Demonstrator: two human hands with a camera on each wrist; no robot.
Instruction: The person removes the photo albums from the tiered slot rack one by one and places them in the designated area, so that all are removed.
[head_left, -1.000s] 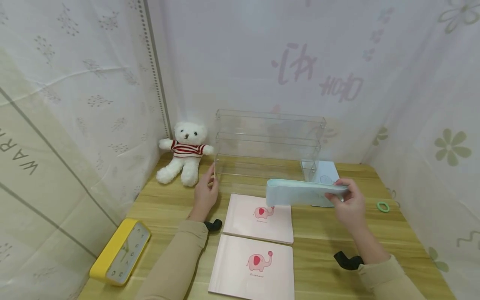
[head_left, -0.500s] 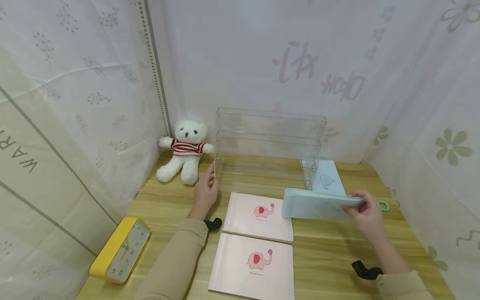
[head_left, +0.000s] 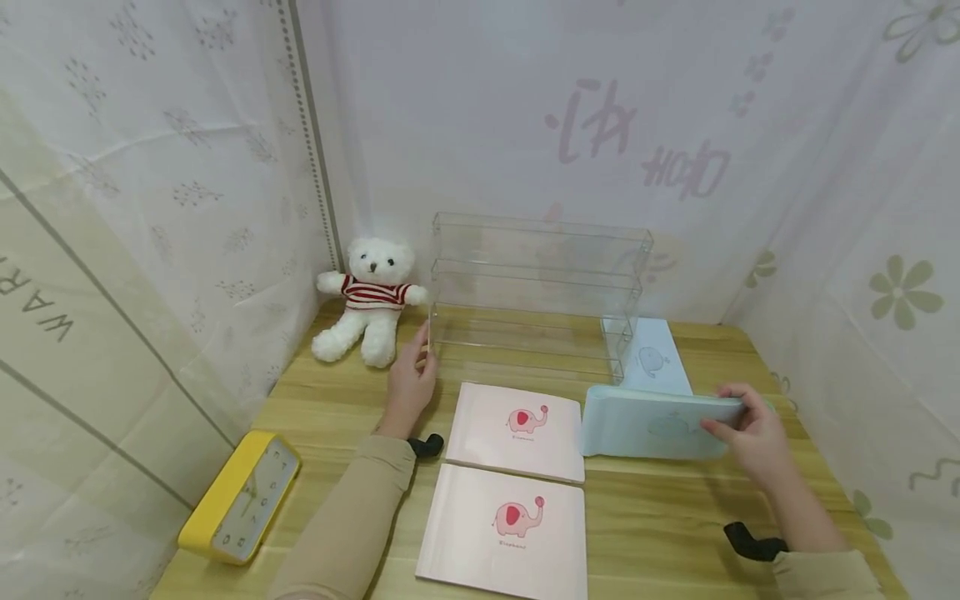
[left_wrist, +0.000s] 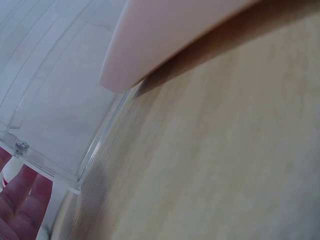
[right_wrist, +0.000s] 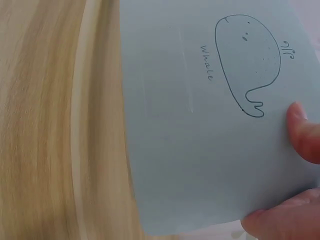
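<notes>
My right hand (head_left: pixel 757 437) pinches a pale blue booklet (head_left: pixel 656 423) by its right end, thumb on the cover. It is tilted upright over the table, and the right wrist view shows its line-drawn whale (right_wrist: pixel 250 65) and the word "Whale". At the lower left end of a clear acrylic tiered rack (head_left: pixel 536 292), my left hand (head_left: pixel 411 385) rests its fingers against the side panel (left_wrist: pixel 37 162). Two pink elephant booklets lie flat between my arms, one farther (head_left: pixel 517 433) and one nearer (head_left: pixel 504 529).
Another pale blue whale booklet (head_left: pixel 656 354) lies by the rack's right end. Left of the rack sits a white teddy bear (head_left: pixel 371 300) in a striped shirt. A yellow clock (head_left: pixel 240 496) stands at the table's left. Patterned curtains (head_left: pixel 862 208) surround the table.
My right hand has carried the blue booklet rightward and nearer to me, uncovering more of the blue booklet behind and mostly hiding the green ring. My left hand stays at the rack.
</notes>
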